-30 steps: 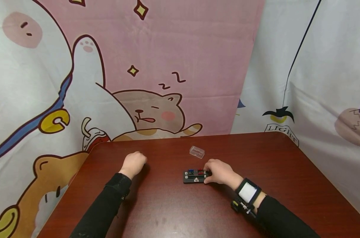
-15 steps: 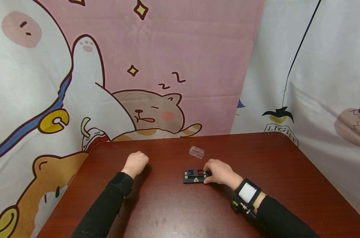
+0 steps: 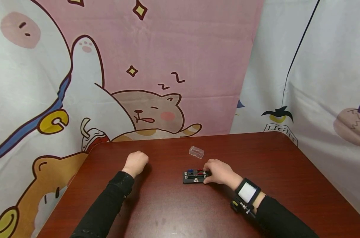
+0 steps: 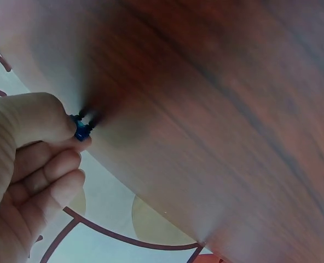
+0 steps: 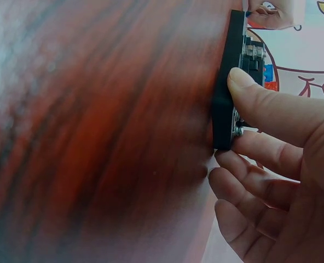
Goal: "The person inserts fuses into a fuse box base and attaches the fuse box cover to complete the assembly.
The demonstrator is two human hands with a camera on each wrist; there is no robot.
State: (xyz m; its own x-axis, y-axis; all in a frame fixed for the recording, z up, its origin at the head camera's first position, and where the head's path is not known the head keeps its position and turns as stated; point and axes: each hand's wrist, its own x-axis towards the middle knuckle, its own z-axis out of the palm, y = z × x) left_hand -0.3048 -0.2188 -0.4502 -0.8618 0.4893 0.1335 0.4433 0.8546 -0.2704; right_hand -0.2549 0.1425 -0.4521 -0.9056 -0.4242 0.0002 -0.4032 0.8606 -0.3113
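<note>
My left hand [image 3: 136,164] is left of centre over the table in the head view. In the left wrist view its thumb and forefinger pinch a small blue blade fuse [image 4: 81,129], the two prongs pointing toward the tabletop. A black fuse block [image 3: 193,177] lies flat on the table right of centre, with metal screw terminals and blue and red fuses seated in it. My right hand [image 3: 220,172] grips the block's right end, thumb on the near side; the right wrist view shows the thumb [image 5: 249,93] on the block's edge and the other fingers curled at its end.
A small clear plastic case [image 3: 196,152] rests behind the fuse block. The reddish-brown table [image 3: 168,205] ends at a printed cloth backdrop [image 3: 198,66] at the back. A dark device [image 3: 247,193] is strapped to the right wrist.
My left hand has shifted slightly to the right with the blue fuse. The right hand and the fuse block have stayed in place.
</note>
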